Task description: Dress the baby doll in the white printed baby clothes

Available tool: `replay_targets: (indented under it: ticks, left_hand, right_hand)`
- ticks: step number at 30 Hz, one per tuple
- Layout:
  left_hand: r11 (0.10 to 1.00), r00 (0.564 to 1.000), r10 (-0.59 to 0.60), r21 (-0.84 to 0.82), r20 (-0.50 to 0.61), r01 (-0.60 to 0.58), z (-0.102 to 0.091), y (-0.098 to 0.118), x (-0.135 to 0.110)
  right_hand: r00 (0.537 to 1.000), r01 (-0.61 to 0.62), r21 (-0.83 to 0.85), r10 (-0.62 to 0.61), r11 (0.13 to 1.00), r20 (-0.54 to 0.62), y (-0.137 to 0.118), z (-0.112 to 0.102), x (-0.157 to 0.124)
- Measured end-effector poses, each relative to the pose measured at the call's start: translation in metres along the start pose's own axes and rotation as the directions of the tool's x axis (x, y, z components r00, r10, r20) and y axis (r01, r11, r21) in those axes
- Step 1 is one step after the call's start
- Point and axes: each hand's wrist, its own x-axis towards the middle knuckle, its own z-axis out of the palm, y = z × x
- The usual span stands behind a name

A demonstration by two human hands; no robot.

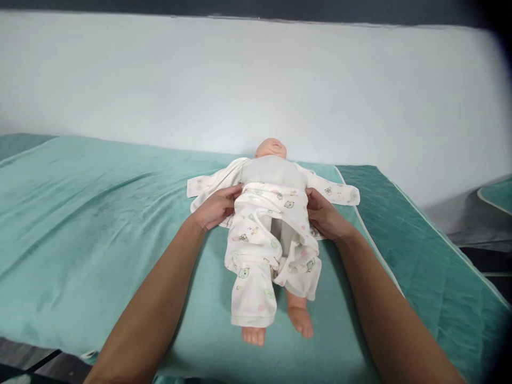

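A baby doll [272, 149] lies on its back in the middle of a teal-covered bed, head toward the wall. It wears white printed trousers [256, 256] and an open white top [208, 186] spread under its arms, with its grey torso bare. My left hand [216, 207] is closed on the trouser waistband at the doll's left side of the picture. On the opposite side my right hand [325, 216] grips the same waistband. Both bare feet stick out of the trouser legs toward me.
The teal blanket [80, 224] covers the bed, which stands against a white wall [240, 80]. The bed's right edge [440, 234] slopes away near my right arm, with dark floor beyond it. Another teal-covered surface [498, 194] shows at the far right.
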Motion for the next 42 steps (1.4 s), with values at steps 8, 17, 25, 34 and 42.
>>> replay_targets:
  ticks: [8, 17, 25, 34, 42]
  left_hand:
    - [0.982, 0.994, 0.100, 0.154, 0.047, -0.106, 0.006, 0.004, -0.005]
    - [0.902, 0.974, 0.224, 0.386, -0.030, -0.195, 0.017, 0.009, -0.006]
    - [0.898, 0.935, 0.286, 0.398, -0.208, -0.186, 0.023, 0.003, 0.003]
    - [0.927, 0.937, 0.241, 0.345, -0.251, -0.146, 0.015, -0.008, 0.011]
    - [0.813, 0.797, 0.512, 0.480, -0.321, -0.329, 0.018, 0.000, 0.003]
  right_hand:
    - [0.997, -0.050, 0.013, 0.050, 0.999, 0.063, -0.005, -0.002, -0.004]
    - [1.000, 0.013, -0.036, -0.013, 0.999, -0.019, 0.004, 0.001, 0.002]
    - [0.989, 0.070, 0.026, -0.066, 0.997, -0.132, 0.015, -0.001, 0.009]
    - [0.968, -0.003, -0.045, -0.008, 0.999, -0.249, 0.021, -0.002, 0.012]
    - [0.884, 0.227, -0.433, -0.371, 0.872, -0.283, 0.005, 0.010, 0.006]
